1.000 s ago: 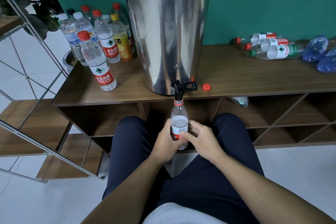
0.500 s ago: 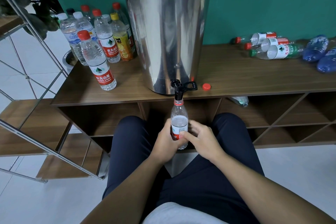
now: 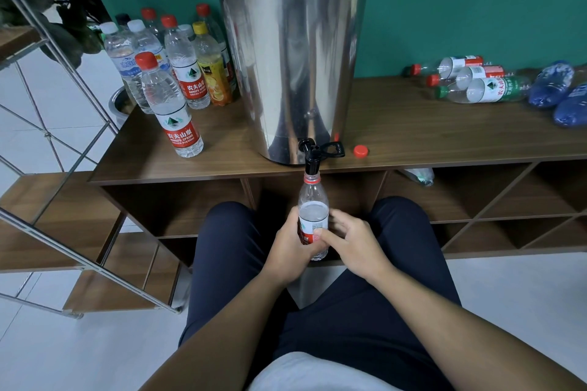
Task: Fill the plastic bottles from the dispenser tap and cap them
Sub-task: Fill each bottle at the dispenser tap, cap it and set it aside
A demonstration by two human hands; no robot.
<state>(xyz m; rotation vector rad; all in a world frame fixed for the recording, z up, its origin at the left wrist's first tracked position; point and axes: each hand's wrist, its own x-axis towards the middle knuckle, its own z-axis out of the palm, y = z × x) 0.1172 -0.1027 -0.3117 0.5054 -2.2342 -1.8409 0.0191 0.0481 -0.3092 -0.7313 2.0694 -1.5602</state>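
A clear plastic bottle (image 3: 313,203) with a red neck ring stands upright with its open mouth right under the black tap (image 3: 313,154) of the steel dispenser (image 3: 290,67). Water fills it to about the shoulder. My left hand (image 3: 290,251) grips its labelled lower part from the left. My right hand (image 3: 351,240) holds the same bottle from the right, thumb across the label. A loose red cap (image 3: 360,151) lies on the wooden shelf top (image 3: 428,133) just right of the tap.
Several capped full bottles (image 3: 173,105) stand left of the dispenser. Several bottles (image 3: 476,86) lie on their sides at the right, with two blue ones (image 3: 552,84) beyond. A metal rack (image 3: 47,136) rises at the left. My knees sit below the shelf edge.
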